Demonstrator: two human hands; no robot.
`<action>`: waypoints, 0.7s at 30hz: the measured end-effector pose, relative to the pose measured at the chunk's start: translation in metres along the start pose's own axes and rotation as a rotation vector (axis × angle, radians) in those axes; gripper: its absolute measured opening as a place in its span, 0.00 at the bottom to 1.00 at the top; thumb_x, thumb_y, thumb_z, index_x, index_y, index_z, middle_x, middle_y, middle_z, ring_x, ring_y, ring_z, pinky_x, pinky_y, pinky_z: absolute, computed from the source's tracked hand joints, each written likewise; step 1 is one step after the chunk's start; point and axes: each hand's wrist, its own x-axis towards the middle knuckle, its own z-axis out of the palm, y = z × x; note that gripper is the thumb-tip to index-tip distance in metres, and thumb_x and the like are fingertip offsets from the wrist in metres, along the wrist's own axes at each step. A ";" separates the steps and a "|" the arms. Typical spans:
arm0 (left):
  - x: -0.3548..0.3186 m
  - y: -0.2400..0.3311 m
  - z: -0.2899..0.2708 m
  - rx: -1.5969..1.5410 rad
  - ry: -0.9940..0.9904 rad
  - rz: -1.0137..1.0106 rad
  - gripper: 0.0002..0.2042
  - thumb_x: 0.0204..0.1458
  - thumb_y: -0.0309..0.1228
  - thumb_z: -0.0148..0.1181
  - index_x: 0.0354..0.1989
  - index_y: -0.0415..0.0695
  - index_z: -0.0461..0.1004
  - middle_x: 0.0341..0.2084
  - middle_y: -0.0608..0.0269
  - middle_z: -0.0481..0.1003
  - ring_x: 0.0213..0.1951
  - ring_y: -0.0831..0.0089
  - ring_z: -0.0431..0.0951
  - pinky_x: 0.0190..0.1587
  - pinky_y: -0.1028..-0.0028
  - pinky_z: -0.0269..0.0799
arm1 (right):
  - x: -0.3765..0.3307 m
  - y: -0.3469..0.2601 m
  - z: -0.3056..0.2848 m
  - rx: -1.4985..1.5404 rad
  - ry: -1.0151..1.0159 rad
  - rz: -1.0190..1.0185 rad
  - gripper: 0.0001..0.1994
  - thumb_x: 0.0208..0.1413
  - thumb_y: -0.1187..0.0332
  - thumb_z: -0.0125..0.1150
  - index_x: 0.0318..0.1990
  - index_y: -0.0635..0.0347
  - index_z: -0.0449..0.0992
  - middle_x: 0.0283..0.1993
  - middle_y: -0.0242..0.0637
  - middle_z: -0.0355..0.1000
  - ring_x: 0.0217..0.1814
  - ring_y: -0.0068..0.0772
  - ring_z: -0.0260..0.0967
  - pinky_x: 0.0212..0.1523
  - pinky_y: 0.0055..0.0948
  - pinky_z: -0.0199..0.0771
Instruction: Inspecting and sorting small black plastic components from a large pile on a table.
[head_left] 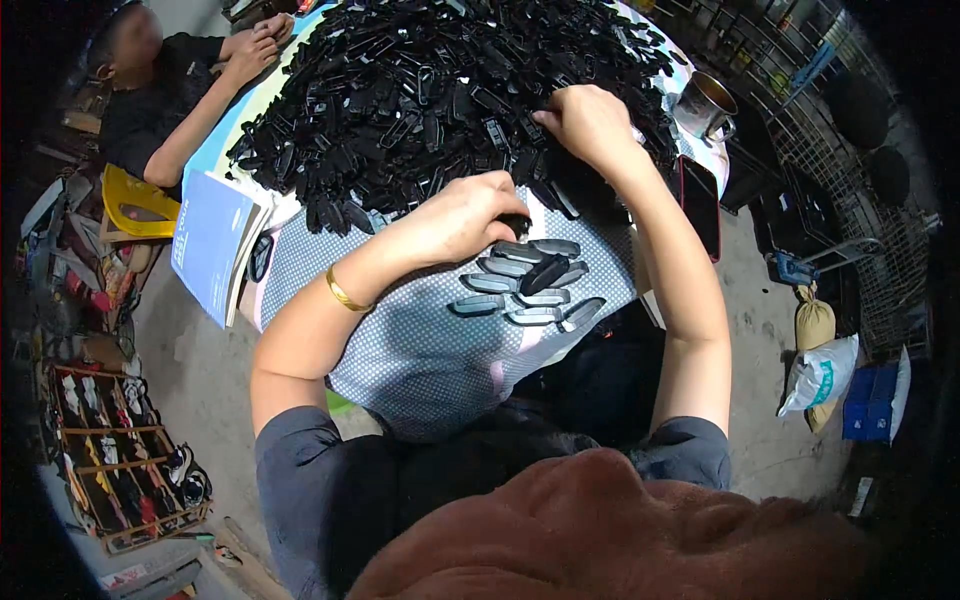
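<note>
Nearest the body, on the patterned cloth [400,325], about ten dark, elongated pieces [487,283] lie in a loose group apart from the rest, most with a glossy greyish face up and one blacker piece [544,273] across the others. Just beyond them is the left hand [465,215], its thumb and fingertips bent in around a dark bit; whether they grip it I cannot tell. Farther on, the right hand [592,120] is at the near right part of the heap [400,100], fingers curled down, and what they hold, if anything, does not show. As far as can be judged, little is done: the group is small, while the heap of similar black pieces covers most of the tabletop, so nearly all is left. No box or tray holds the pieces; both lots lie straight on the cloth. Left of the heap is a blue book [212,245]; on the right are a phone [698,210] and, beyond it, a metal cup [700,112], its contents unclear. On the floor at left, a divided rack [110,432] holds mixed small items; at right stand a tied sack [815,325] and a white bag [825,375], contents hidden. Across the table, a co-worker [150,120] rests both hands near its edge.
</note>
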 end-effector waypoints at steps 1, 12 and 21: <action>0.001 -0.002 -0.001 -0.006 0.043 -0.018 0.15 0.39 0.25 0.62 0.39 0.38 0.74 0.33 0.53 0.71 0.36 0.59 0.74 0.40 0.69 0.70 | 0.002 -0.001 0.001 -0.002 0.000 0.000 0.11 0.43 0.60 0.62 0.27 0.58 0.78 0.26 0.45 0.73 0.35 0.46 0.72 0.36 0.40 0.72; 0.010 -0.013 0.004 -1.056 0.306 -0.468 0.15 0.50 0.27 0.58 0.46 0.36 0.70 0.37 0.63 0.74 0.35 0.78 0.75 0.42 0.78 0.72 | -0.025 -0.008 -0.018 0.993 -0.052 0.081 0.19 0.44 0.72 0.62 0.46 0.66 0.69 0.33 0.37 0.73 0.36 0.26 0.73 0.35 0.24 0.74; 0.009 -0.013 0.008 -0.890 0.575 -0.334 0.16 0.46 0.24 0.62 0.44 0.35 0.73 0.35 0.63 0.76 0.36 0.80 0.74 0.42 0.81 0.70 | -0.070 -0.034 -0.002 1.183 0.019 0.166 0.12 0.45 0.76 0.63 0.40 0.66 0.73 0.36 0.32 0.73 0.37 0.17 0.70 0.38 0.17 0.71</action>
